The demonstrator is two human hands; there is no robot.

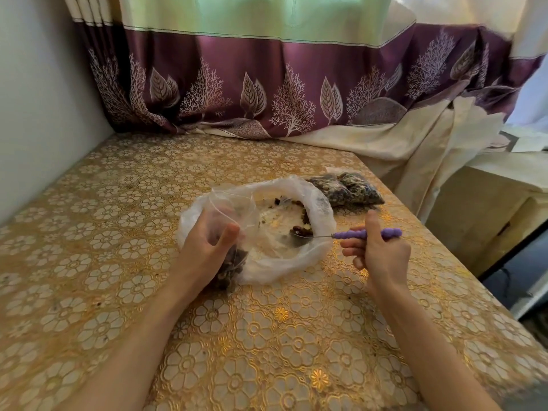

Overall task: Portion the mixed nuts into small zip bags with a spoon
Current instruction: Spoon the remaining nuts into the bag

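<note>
A large clear plastic bag [321,215] lies open on the table with a few mixed nuts [305,221] left along its right inner side. My left hand [204,247] holds a small zip bag [232,264] upright at the big bag's left rim; its lower part is filled with brown nuts. My right hand [376,253] grips the purple handle of a spoon [364,233]. The spoon's metal bowl sits inside the big bag, loaded with nuts.
Two filled zip bags [345,188] lie at the table's far right, behind the big bag. The table has a gold floral cloth [118,232]. A purple patterned curtain [267,93] hangs behind, a wall stands on the left, and the table's right edge drops off.
</note>
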